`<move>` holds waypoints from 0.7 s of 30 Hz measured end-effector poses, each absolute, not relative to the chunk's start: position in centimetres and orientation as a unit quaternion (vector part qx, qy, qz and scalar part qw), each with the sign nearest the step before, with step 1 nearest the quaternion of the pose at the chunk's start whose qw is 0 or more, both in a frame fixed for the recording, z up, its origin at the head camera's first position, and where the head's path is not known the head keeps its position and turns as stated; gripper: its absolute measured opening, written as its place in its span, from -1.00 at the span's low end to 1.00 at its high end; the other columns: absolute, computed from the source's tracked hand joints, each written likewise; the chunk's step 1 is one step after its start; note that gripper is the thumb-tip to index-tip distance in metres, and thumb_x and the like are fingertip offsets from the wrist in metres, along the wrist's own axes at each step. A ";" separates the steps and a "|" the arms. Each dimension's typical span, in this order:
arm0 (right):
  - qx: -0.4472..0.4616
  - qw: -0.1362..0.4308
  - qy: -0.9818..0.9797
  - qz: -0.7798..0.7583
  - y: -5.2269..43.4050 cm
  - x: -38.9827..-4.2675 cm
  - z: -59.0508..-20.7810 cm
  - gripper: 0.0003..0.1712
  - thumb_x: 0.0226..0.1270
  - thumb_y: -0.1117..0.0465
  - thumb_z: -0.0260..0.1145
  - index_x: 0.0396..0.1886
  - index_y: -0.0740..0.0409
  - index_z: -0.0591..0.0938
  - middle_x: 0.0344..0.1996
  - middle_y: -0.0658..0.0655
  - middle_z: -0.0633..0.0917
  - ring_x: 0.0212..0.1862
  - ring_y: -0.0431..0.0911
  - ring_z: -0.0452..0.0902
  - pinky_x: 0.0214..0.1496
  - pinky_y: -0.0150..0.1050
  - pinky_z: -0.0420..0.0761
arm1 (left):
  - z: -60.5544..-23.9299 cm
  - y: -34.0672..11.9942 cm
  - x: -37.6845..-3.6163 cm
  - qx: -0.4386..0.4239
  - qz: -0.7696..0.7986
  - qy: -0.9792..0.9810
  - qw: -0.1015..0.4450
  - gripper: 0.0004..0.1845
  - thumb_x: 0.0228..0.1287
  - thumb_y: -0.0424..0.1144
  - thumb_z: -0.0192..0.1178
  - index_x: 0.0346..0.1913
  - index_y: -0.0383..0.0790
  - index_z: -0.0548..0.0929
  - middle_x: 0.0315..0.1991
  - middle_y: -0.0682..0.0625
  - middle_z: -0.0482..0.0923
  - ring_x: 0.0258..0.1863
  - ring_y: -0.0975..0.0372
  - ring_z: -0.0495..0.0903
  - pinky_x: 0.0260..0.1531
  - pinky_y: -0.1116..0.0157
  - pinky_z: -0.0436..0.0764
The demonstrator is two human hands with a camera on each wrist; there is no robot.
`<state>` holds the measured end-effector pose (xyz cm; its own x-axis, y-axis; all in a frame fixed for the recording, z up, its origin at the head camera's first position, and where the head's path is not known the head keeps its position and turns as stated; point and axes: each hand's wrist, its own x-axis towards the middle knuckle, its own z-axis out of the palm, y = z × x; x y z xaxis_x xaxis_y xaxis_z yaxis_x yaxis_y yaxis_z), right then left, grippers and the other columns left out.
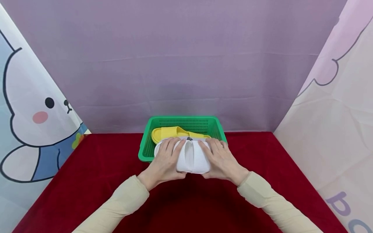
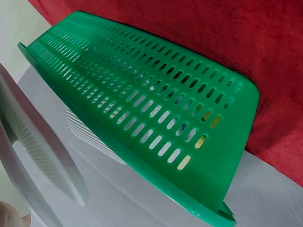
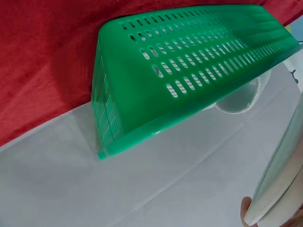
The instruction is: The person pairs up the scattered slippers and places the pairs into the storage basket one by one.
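Green basket point(image 1: 217, 127): moulded plastic, slightly glossy, walls perforated with slots. White slippers point(image 1: 190, 158): matt, foam-like material with fine ribbed texture. Yellow slipper point(image 1: 169, 132): smooth, matt, same soft material. Tabletop point(image 1: 87, 174): covered in red cloth, velvety nap. Backdrop point(image 1: 186, 64): matt purple fabric, lightly creased.

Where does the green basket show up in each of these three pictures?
Head: the basket sits at the centre, behind both hands, on the red cloth.
Left wrist: its slotted side runs from upper left to lower right.
Right wrist: its slotted side crosses the top, a corner at the left.
Shared landmark: the red cloth shows behind the basket in all three views.
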<state>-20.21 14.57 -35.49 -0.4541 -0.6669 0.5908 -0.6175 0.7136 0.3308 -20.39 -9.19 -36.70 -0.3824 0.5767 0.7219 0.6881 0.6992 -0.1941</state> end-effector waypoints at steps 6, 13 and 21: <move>0.386 0.376 -0.841 -0.041 14.4 -20.4 -35.5 0.18 -0.53 -0.37 0.40 0.17 0.19 0.35 -0.03 0.27 0.47 0.03 0.11 0.40 -0.14 -0.02 0.47 | -36.9 -9.2 -20.5 -0.378 -0.067 -0.831 0.402 0.11 -0.47 0.27 0.30 0.22 -0.34 0.26 0.05 -0.20 0.36 0.04 0.02 0.35 0.10 0.09 0.36; 0.384 0.369 -0.844 -0.059 14.5 -20.3 -35.6 0.19 -0.50 -0.40 0.37 0.17 0.20 0.33 -0.02 0.26 0.47 0.02 0.09 0.40 -0.11 -0.05 0.50 | -37.2 -9.2 -20.6 -0.384 -0.067 -0.829 0.401 0.14 -0.49 0.28 0.30 0.23 -0.36 0.25 0.06 -0.21 0.36 0.05 0.01 0.34 0.11 0.08 0.36; 0.360 0.321 -0.876 -0.024 15.1 -19.7 -35.6 0.21 -0.47 -0.38 0.38 0.24 0.18 0.28 0.05 0.23 0.43 0.08 0.07 0.35 -0.03 -0.04 0.50 | -37.3 -9.4 -20.3 -0.402 -0.073 -0.830 0.380 0.13 -0.34 0.28 0.34 0.28 -0.37 0.20 0.21 -0.25 0.27 0.19 -0.01 0.27 0.23 0.09 0.29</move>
<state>-19.66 15.11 -35.60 -0.5353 -0.6452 0.5450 -0.6144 0.7403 0.2729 -20.32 -9.43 -37.28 -0.3884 0.6120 0.6889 0.7227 0.6661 -0.1844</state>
